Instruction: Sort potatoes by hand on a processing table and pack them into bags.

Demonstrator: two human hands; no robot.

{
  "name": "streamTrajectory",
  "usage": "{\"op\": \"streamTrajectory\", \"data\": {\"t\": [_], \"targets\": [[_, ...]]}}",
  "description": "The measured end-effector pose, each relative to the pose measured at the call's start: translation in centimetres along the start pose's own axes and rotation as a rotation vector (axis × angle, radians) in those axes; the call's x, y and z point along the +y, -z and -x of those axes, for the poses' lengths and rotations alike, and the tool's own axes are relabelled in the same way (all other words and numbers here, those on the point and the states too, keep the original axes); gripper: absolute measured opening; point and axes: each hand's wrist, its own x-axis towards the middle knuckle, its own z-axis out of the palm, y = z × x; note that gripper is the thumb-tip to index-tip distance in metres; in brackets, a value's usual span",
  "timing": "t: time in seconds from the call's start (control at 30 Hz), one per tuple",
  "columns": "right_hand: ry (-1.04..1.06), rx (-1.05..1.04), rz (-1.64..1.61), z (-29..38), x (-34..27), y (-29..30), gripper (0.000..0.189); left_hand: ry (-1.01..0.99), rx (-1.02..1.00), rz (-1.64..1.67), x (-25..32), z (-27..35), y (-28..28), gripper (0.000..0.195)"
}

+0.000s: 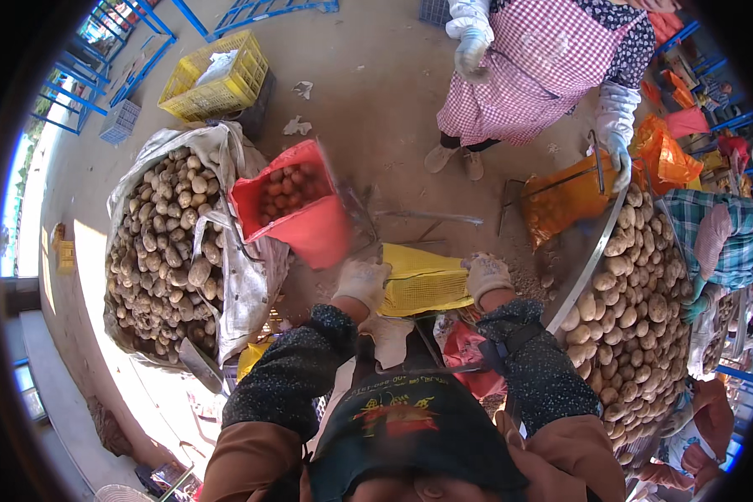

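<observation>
A yellow mesh bag [424, 282] is stretched between my two gloved hands. My left hand [364, 282] grips its left edge, and my right hand [488, 275] holds its right edge. Beyond my left hand, a red bag [317, 229] with potatoes inside hangs open on a metal frame. A large white woven sack [238, 301] full of potatoes [169, 219] stands to the left. On the right, many potatoes [634, 326] are heaped behind a curved metal edge [587, 270]. Part of a pinkish-red bag [467, 354] shows below my right hand.
A co-worker in a checked apron [527, 69] stands ahead, one gloved hand at the metal edge near an orange mesh bag [558, 201]. A yellow crate [216, 78] stands at the upper left. Other people work along the right side. A metal scoop [201, 366] lies by the sack.
</observation>
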Motion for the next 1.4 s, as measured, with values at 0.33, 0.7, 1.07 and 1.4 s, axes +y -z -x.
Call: {"op": "streamTrajectory", "data": {"t": [0.33, 0.7, 1.07, 1.4], "targets": [[-0.51, 0.068, -0.476, -5.8, 3.1, -0.6, 0.041, 0.235, 0.346, 0.292, -1.0, -7.4, -4.2, 0.035], [-0.021, 0.257, -0.374, -8.7, 8.2, -1.5, 0.042, 0.501, 0.414, 1.544, -1.1, -12.2, -4.5, 0.02], [-0.293, -0.038, -0.43, -9.5, 6.0, 0.2, 0.033, 0.675, 0.226, 1.273, -2.1, -13.5, -5.6, 0.025], [-0.276, -0.34, -0.618, -1.2, 4.4, -8.2, 0.049, 0.464, 0.018, 0.389, -0.1, -2.3, -7.4, 0.053]]}}
